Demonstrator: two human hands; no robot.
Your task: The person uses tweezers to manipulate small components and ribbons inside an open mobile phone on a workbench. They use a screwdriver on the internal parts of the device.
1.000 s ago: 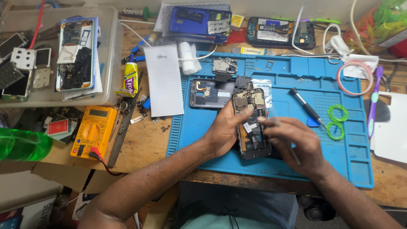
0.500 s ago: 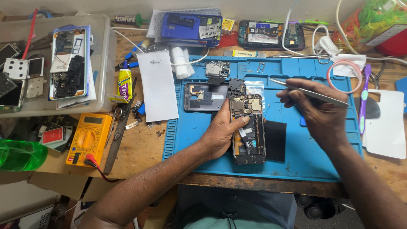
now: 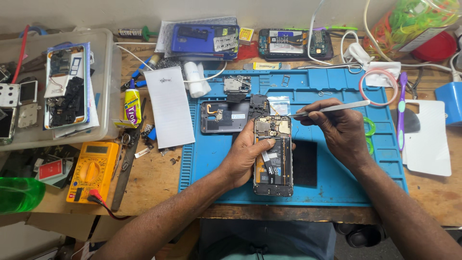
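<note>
An opened phone (image 3: 273,159) with its circuit board and battery exposed lies on a blue work mat (image 3: 337,183). My left hand (image 3: 243,156) grips the phone by its left side, thumb across the middle. My right hand (image 3: 337,127) holds metal tweezers (image 3: 332,109), their tip pointing left toward the top of the phone's board. A dark phone back cover (image 3: 225,117) lies just above my left hand. A small black rectangular piece (image 3: 304,163) sits on the mat to the right of the phone.
A yellow multimeter (image 3: 92,171) and a white paper sheet (image 3: 169,106) lie left of the mat. A clear bin (image 3: 108,77) with phone parts is far left. Other phones (image 3: 293,44), a purple toothbrush (image 3: 401,106), a white card (image 3: 428,139) and cables surround the mat.
My right hand left the phone, picked up the tweezers at the right, and brought their tip toward the top of the phone. My left hand kept hold of the phone.
</note>
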